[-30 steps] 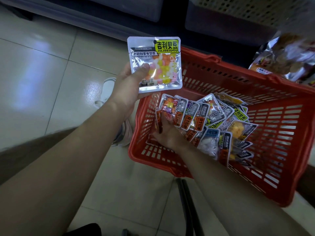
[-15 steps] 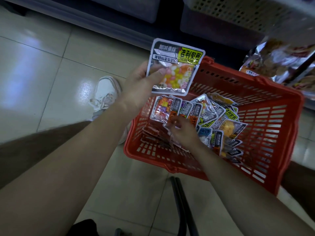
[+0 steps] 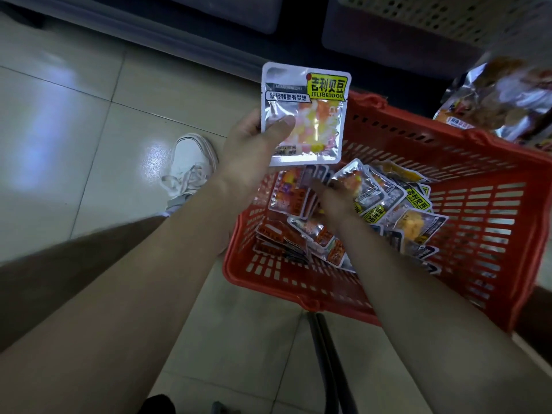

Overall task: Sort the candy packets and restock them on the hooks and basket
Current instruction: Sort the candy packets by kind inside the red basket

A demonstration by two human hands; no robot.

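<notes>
My left hand (image 3: 254,144) holds up a silver candy packet (image 3: 310,115) with a yellow label and coloured sweets, thumb pressed on its front, above the left rim of a red plastic basket (image 3: 478,234). Several more candy packets (image 3: 397,216) lie heaped inside the basket. My right hand (image 3: 331,198) reaches down into that heap, and its fingers pinch one silver packet (image 3: 358,180) with orange sweets, lifting its edge off the pile. The fingertips are blurred.
The basket sits on a pale tiled floor (image 3: 89,130). My white shoe (image 3: 191,168) is left of it. A dark shelf base (image 3: 209,34) and a beige perforated bin (image 3: 433,16) run along the top. Shiny snack bags (image 3: 501,100) hang at upper right.
The packet in my left hand swung from tilted back to nearly upright. My right hand moved from deep in the left of the pile up to a packet near the middle.
</notes>
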